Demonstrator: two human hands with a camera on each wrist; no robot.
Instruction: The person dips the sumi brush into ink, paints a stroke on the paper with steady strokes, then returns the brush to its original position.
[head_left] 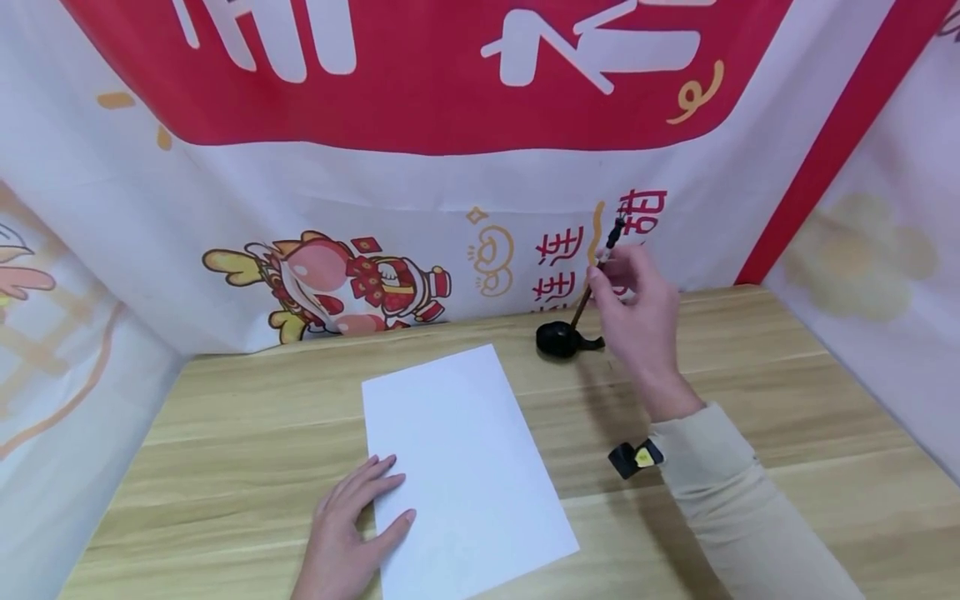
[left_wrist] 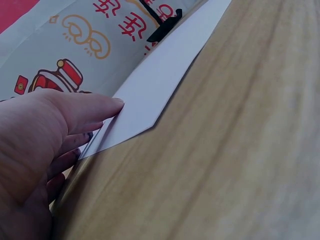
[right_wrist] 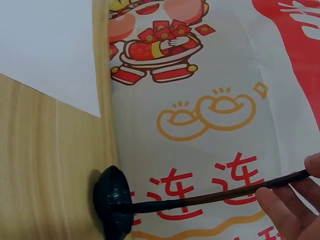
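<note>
The brush is slim and long, its shaft brown through the middle and dark towards both ends, with a black, knobbed top. It leans with its top to the right in the head view, and its lower end meets the small black dish, a glossy rounded bowl with a narrow curved stem at one side; the dark tip merges with the dish, so how deep it sits cannot be told. The right hand pinches the shaft in its upper part between thumb and fingers. The left hand lies with fingers extended and spread over the left edge of a white sheet of paper, and dark smudges mark some of its fingertips. The paper is plain and rectangular, set at a slant, its far right corner near the dish. Both rest on a table with pale wood grain, the dish close to the table's back edge. Behind rises a white printed backdrop bearing a large red panel with white strokes, red characters, gold line drawings and a cartoon figure in red; printed white sheeting also closes the left and right sides. The right arm wears a beige sleeve.
</note>
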